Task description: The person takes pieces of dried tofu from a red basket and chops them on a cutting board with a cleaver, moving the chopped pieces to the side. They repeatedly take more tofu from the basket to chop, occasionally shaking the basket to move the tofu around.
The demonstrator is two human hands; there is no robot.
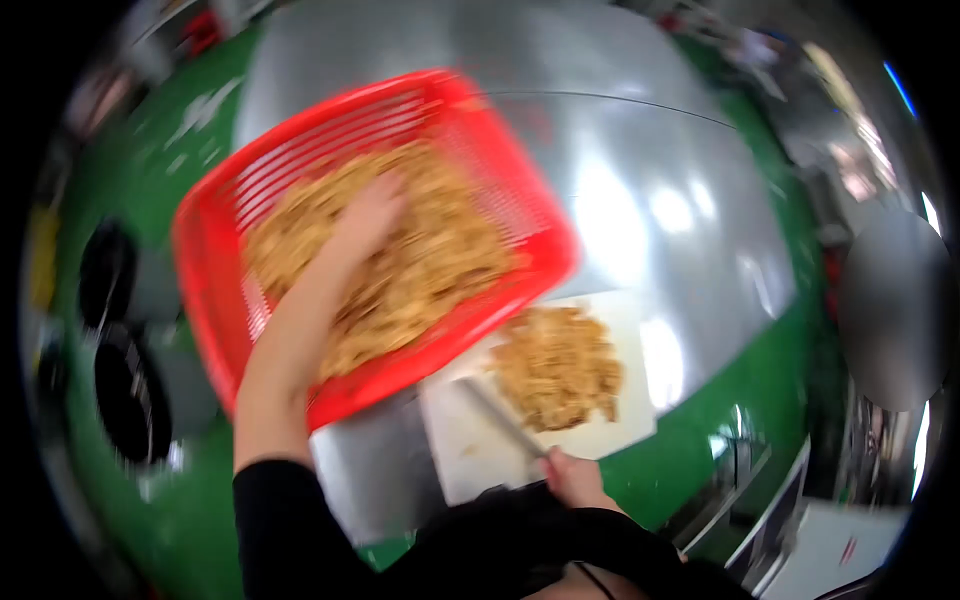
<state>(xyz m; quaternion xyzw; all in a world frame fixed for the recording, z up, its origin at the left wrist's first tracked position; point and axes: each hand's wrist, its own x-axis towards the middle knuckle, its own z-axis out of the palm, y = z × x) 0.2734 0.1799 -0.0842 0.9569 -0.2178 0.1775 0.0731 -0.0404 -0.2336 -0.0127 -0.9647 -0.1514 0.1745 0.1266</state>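
Note:
A red plastic basket (545,235) with slotted sides holds a large heap of light-brown sliced food strips (440,255). My left hand (378,208) reaches into this heap from above; its fingers are blurred and partly buried, so what they hold does not show. In my right hand (575,478) is the handle of a knife (503,418), its blade lying over the white cutting board (465,455) and pointing up and left. A smaller pile of browner slices (560,370) sits on the board, just right of the blade.
Both basket and board rest on a shiny metal table (640,150). Around it runs a green floor (200,130). Two dark round openings of bins or buckets (130,395) stand at the left. Low metal shelving (740,490) is at the lower right.

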